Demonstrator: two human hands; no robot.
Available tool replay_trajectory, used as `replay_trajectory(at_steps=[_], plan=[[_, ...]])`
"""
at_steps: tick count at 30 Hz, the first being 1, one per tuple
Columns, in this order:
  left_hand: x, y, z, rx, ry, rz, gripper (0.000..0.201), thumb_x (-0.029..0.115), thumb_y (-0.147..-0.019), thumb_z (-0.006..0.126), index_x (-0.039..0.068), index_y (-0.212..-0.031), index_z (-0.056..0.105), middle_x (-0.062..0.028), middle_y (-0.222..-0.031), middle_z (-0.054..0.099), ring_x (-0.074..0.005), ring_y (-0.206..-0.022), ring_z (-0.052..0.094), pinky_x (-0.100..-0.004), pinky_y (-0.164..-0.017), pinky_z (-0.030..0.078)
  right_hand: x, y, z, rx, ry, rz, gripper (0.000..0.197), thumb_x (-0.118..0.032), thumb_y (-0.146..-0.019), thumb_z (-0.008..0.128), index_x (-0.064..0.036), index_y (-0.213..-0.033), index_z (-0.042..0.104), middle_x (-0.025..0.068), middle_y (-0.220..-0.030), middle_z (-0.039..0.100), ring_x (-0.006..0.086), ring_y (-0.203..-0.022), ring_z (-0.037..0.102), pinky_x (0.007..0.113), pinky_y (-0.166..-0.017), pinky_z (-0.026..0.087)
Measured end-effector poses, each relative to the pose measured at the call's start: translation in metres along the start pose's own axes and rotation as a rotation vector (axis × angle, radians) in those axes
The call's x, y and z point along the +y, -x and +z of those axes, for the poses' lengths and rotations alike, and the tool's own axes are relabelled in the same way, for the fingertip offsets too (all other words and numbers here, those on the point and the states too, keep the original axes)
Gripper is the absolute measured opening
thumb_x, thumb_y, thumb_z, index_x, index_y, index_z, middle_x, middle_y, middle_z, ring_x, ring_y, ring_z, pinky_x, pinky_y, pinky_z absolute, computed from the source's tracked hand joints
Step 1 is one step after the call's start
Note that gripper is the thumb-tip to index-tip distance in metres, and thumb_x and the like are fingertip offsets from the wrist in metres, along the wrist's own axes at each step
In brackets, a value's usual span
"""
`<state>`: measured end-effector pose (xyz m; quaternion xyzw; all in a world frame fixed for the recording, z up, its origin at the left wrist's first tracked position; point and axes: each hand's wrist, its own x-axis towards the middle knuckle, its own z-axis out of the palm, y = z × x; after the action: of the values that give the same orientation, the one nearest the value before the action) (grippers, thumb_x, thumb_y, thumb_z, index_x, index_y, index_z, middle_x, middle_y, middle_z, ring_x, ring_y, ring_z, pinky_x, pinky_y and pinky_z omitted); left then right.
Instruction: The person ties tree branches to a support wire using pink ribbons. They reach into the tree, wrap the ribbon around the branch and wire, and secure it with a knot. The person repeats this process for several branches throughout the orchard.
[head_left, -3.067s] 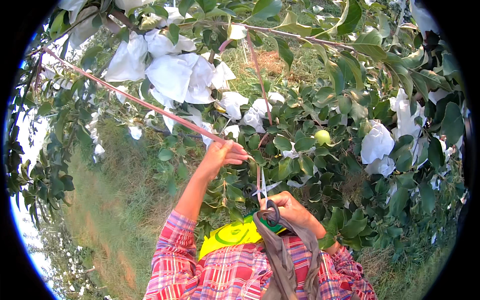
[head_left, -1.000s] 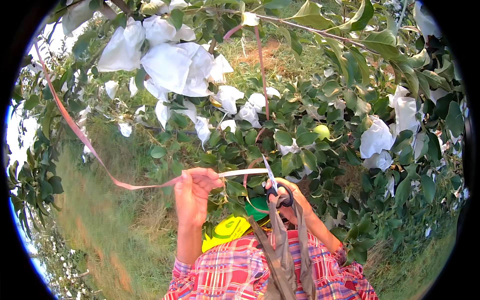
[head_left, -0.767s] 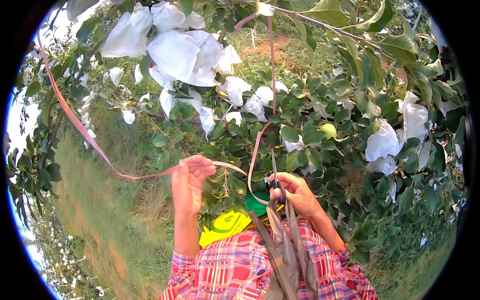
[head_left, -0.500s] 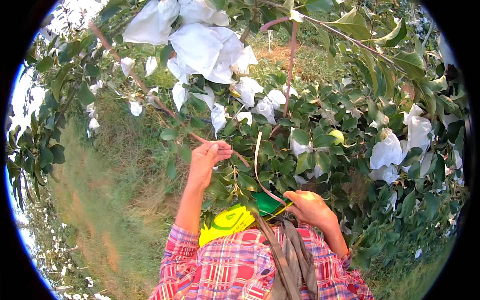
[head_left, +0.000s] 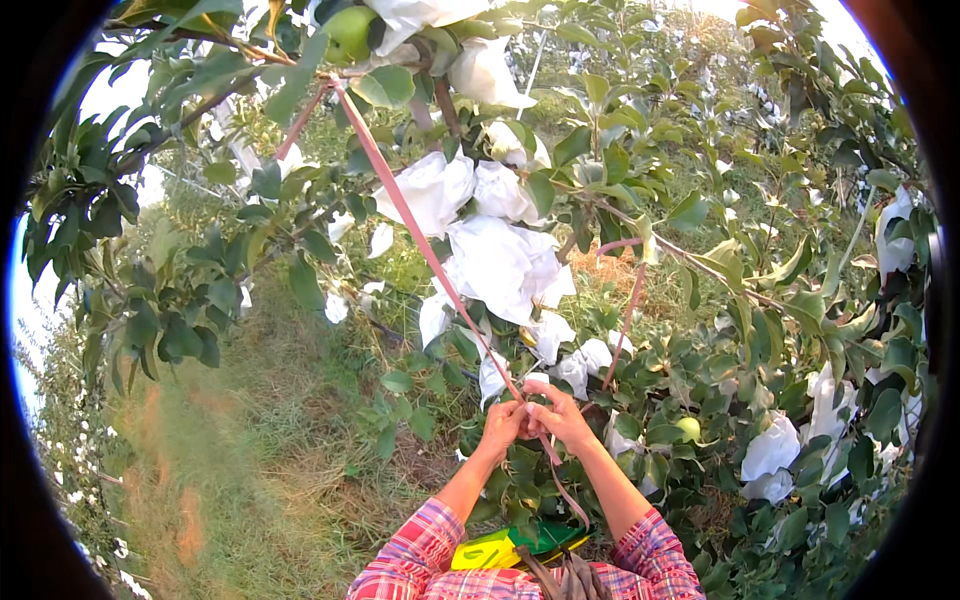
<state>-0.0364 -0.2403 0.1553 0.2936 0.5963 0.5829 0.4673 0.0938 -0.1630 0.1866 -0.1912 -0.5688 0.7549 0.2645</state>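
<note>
A flat pink strap (head_left: pixel 425 245) loops over a branch (head_left: pixel 225 42) at the upper left and runs down, taut, to my hands. My left hand (head_left: pixel 499 430) is closed on it, fingers bent around the strap. Right beside it and touching, my right hand (head_left: pixel 562 418) pinches the same strap between thumb and fingers. The strap's loose tail hangs below the hands, curling down by a yellow and green pouch or packet (head_left: pixel 530 540) at my waist. Whether a knot lies between the fingertips is hidden.
White-bagged fruits (head_left: pixel 505 265) cluster on the tree ahead, more at the right (head_left: pixel 770 450). Bare green apples show at the top (head_left: pixel 349 36) and right (head_left: pixel 688 429). A second pink strap (head_left: pixel 628 320) hangs right of centre. Leafy branches surround both sides; grass (head_left: pixel 290 450) lies left.
My right hand has left the pouch and gone up to the strap. My left hand has come across to meet it. The view has tipped upward, showing the strap's loop over the branch.
</note>
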Motion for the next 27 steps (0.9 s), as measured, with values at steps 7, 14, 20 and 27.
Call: replay_trajectory(at_steps=[7,14,20,27], plan=[[0.003,-0.031,-0.05,0.185,0.076,-0.056,0.023,0.022,-0.094,0.054,0.001,-0.097,0.062,-0.0113,-0.081,0.067,-0.0125,-0.056,0.06,-0.0214,-0.04,0.04,0.059,-0.032,-0.046,-0.095,0.064,0.112,0.033,-0.012,-0.09,0.055,0.0021,-0.12,0.054,0.0076,-0.098,0.066,0.0088,-0.065,0.059,0.023,-0.057,0.045],[-0.012,-0.051,-0.066,0.311,0.096,-0.047,0.021,0.015,-0.095,0.051,-0.003,-0.096,0.061,-0.0133,-0.088,0.066,-0.0224,-0.073,0.068,-0.0291,-0.059,0.056,0.134,0.001,-0.008,-0.048,0.744,-0.301,0.034,-0.006,-0.077,0.062,-0.0032,-0.11,0.055,0.0167,-0.121,0.052,0.0367,-0.098,0.056,0.039,-0.083,0.047],[-0.059,-0.054,-0.089,0.289,-0.043,-0.01,0.022,0.013,-0.094,0.053,-0.005,-0.091,0.065,-0.0116,-0.082,0.068,-0.0183,-0.075,0.067,-0.0273,-0.065,0.052,0.17,0.013,0.003,-0.022,0.639,-0.283,0.028,0.006,-0.071,0.052,-0.0024,-0.097,0.059,0.0145,-0.09,0.061,0.0288,-0.078,0.061,0.034,-0.067,0.048],[-0.063,-0.079,-0.097,0.268,0.037,-0.086,0.021,0.011,-0.093,0.051,-0.006,-0.094,0.064,-0.0104,-0.084,0.068,-0.0149,-0.072,0.064,-0.0261,-0.064,0.049,0.13,-0.032,-0.004,0.474,0.512,-0.201,0.016,0.005,-0.081,0.047,-0.0007,-0.089,0.06,0.0121,-0.076,0.06,0.025,-0.065,0.059,0.035,-0.062,0.047]])
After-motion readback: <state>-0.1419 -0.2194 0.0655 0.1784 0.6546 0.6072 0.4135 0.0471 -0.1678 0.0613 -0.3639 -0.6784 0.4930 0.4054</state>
